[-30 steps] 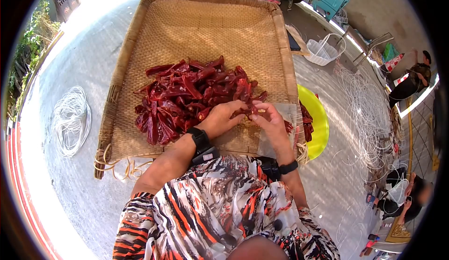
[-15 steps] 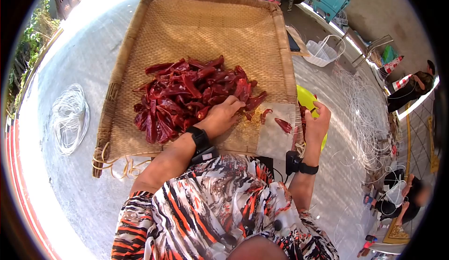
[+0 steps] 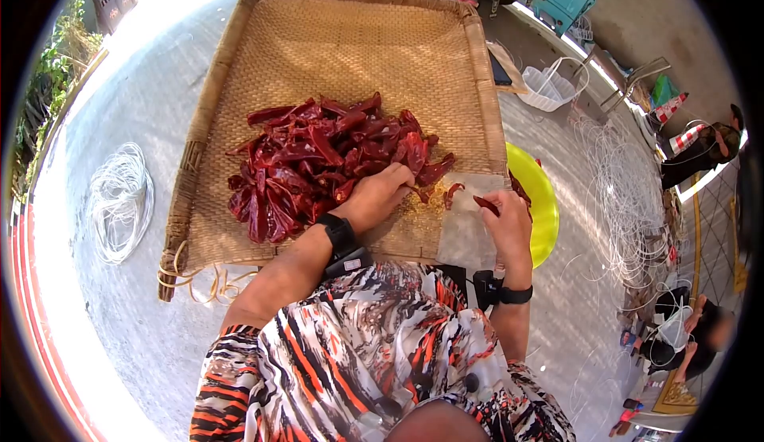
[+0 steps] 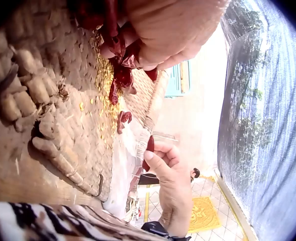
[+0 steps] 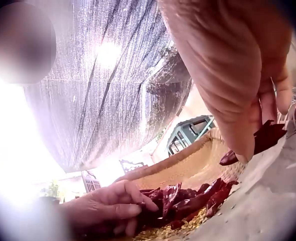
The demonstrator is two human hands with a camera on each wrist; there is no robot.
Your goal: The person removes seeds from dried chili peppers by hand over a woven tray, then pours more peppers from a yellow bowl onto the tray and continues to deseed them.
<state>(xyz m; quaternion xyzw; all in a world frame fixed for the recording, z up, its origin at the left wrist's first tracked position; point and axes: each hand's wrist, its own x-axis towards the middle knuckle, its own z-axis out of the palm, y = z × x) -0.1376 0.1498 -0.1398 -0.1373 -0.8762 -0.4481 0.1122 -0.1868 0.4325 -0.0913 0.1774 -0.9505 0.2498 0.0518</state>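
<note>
- Half a second ago the right hand [image 3: 509, 221] was over the yellow bowl [image 3: 546, 211]; now it is back over the sheet [image 3: 464, 241] at the right side of the tray [image 3: 358, 52].
- The red piece [image 3: 486, 205] that lay loose on the sheet is now in that hand's grip, clamped between thumb and fingers. Whether it also touches the sheet, I cannot tell.
- The left hand [image 3: 376, 200] has hardly moved: it rests at the near right edge of the pile [image 3: 310, 159], its grip pinched on a chilli [image 4: 116, 44].
- For the work, this seems to mean that the piece has gone from set aside to being handled, one chilli ready in each hand; with the pile so large, I judge much remains.
- The piece is dark red and slim, pointed at one end and ragged at the other.
- The pile is wrinkled, glossy and deep red, heaped in the tray's near half; the chillies look dry and brittle.
- A curled scrap [image 3: 453, 194] lies on the sheet, left of the piece; yellow seeds [image 3: 414, 218] are scattered between pile and sheet.
</note>
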